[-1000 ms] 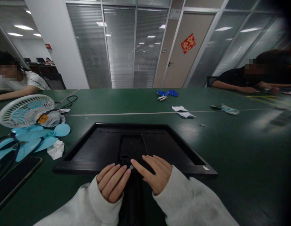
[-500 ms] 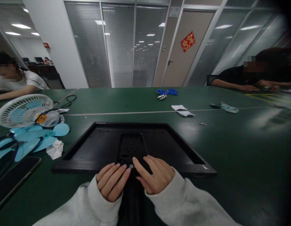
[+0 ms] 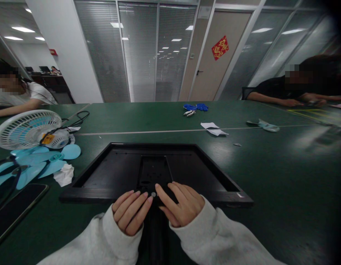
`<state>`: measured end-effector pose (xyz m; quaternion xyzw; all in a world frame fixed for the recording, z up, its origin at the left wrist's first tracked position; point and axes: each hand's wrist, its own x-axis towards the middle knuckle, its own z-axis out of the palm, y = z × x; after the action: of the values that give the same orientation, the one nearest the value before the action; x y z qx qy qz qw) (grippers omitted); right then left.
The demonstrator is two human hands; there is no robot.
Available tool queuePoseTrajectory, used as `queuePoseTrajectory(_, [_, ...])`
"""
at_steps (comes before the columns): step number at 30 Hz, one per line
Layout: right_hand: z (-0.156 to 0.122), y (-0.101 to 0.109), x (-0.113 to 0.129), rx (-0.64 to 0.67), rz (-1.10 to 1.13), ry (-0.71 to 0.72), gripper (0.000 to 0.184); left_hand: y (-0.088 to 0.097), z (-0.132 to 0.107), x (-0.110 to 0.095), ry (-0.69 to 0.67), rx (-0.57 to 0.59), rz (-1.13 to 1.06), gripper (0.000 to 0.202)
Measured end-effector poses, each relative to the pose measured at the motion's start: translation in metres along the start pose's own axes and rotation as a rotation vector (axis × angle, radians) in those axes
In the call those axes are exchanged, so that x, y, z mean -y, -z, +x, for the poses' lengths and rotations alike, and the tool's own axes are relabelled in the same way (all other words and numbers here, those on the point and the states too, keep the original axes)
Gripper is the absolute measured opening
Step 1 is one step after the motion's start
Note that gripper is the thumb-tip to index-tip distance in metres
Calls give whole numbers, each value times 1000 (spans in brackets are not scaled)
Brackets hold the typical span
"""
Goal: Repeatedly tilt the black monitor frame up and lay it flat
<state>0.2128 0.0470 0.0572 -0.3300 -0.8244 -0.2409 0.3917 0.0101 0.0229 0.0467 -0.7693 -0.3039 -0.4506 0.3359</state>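
A black monitor (image 3: 109,176) lies back side up on the table, with a recessed panel in its middle and a dark stand (image 3: 156,235) reaching from its near edge toward me. At that joint, my left hand (image 3: 130,213) curls over the near edge, fingertips on the back; its thumb is hidden. My right hand (image 3: 184,206) grips the same edge just to the right, fingers on top and thumb lower down. Between the fingertips shows a small round silvery piece (image 3: 153,194), perhaps a screw head.
To the left are a white fan cage (image 3: 29,129), blue fan blades (image 3: 56,158), crumpled tissue (image 3: 64,175) and a dark phone-like slab (image 3: 18,209). Farther off lie blue gloves (image 3: 196,107), white paper (image 3: 214,129) and a pale crumpled item (image 3: 266,125). Two people sit at the far sides.
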Motion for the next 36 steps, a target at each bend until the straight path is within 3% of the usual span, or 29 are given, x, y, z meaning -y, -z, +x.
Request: queuePoseTrajectory(36, [1,7,-3,119,4,12,40,6,9,3,-19,28,-29,29])
